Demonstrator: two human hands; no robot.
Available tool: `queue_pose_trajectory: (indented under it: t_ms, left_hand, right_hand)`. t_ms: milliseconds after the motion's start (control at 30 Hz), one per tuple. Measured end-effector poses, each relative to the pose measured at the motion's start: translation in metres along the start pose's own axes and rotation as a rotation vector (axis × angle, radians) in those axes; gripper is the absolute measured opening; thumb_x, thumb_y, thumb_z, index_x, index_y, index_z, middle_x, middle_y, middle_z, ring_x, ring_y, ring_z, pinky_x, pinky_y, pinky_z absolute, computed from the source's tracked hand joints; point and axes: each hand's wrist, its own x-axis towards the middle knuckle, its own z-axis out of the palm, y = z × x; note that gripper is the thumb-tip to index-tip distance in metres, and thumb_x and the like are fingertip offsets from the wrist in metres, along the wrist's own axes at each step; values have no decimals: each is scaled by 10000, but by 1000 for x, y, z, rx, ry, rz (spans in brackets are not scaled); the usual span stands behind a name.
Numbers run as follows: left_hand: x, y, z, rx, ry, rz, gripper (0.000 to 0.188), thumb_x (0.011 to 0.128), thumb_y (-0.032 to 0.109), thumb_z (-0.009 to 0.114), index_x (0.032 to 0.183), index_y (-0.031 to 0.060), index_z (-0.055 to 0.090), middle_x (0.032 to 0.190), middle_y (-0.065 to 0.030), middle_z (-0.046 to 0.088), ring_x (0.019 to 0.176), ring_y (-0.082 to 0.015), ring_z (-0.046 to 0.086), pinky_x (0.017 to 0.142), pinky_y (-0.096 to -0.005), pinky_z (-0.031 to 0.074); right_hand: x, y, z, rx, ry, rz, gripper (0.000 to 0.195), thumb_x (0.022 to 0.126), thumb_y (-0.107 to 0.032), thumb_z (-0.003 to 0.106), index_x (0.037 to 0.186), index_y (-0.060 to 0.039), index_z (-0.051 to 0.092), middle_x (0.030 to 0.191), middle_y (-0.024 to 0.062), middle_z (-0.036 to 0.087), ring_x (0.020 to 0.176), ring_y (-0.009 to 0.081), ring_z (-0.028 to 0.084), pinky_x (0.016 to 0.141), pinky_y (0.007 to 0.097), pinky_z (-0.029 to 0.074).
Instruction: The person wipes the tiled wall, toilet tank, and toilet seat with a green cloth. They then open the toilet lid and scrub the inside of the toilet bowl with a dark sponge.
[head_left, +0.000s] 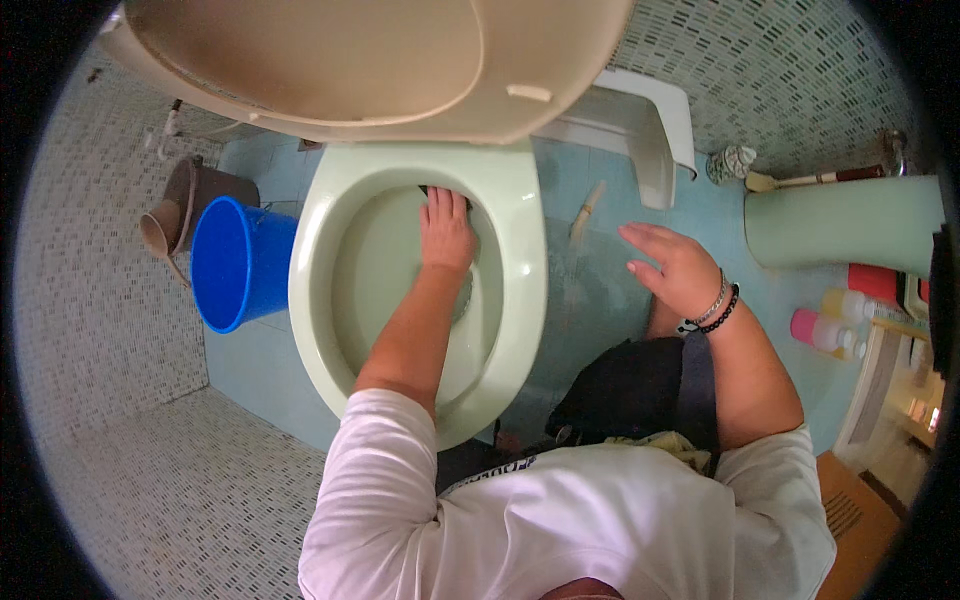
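My left hand (448, 232) is inside the bowl of a pale green toilet (529, 277), palm down, its fingers pressed on a dark, thin thing (469, 203) at the inner wall near the back. Most of that thing is hidden under the fingers, so its kind cannot be told. Above the bowl stand the raised beige seat and lid (555, 45). To the right of the toilet, my right hand (667, 266) hovers above my knee with its fingers apart and nothing in it. Bracelets circle the right wrist.
A blue bucket (262, 262) stands left of the toilet, by a brown bucket (225, 187) and dipper (161, 229). A brush (589, 210) lies on the blue floor. At right are a green pedestal (840, 225), bottles (817, 330) and a cardboard box (855, 517); a white plastic piece (660, 142) is behind.
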Motion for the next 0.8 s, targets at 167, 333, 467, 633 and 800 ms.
queue_pose_trajectory:
  t_ms: [167,333,467,633,800]
  left_hand:
    - [-21,0,16,37,0,34,532,775,77,415,1283,10,272,1363,-154,230,1253,-317,239,973,-481,263]
    - [-10,16,-3,-79,-22,-53,574,766,74,418,1307,15,233,1386,-156,180,1270,-319,207,978,-489,252]
    - [-2,25,3,-162,38,-101,599,761,94,439,1307,1,211,1394,-194,134,1274,-349,186,987,-489,236]
    - [-30,29,12,-356,-36,-214,597,749,50,439,1289,-46,203,1368,-247,157,1260,-379,196,1001,-456,231]
    - [-7,35,23,-810,-46,-28,616,791,71,441,1294,-102,131,1356,-301,108,1259,-404,174,1001,-443,231]
  right_hand:
    - [-5,7,3,0,4,12,364,756,-147,574,1105,-54,524,1072,150,555,968,307,533,840,354,435]
    - [-8,5,0,39,-22,70,368,757,-145,570,1110,-56,522,1072,150,554,970,312,530,845,358,430]
    - [-7,5,2,26,-4,42,381,755,-144,571,1122,-59,516,1073,152,554,966,319,529,842,356,430]
    - [-5,3,-6,75,-4,67,396,755,-143,569,1137,-58,506,1090,160,543,973,322,525,843,353,428]
    - [-4,-1,-7,78,-17,43,395,759,-133,570,1140,-56,503,1097,165,538,983,319,521,852,348,422]
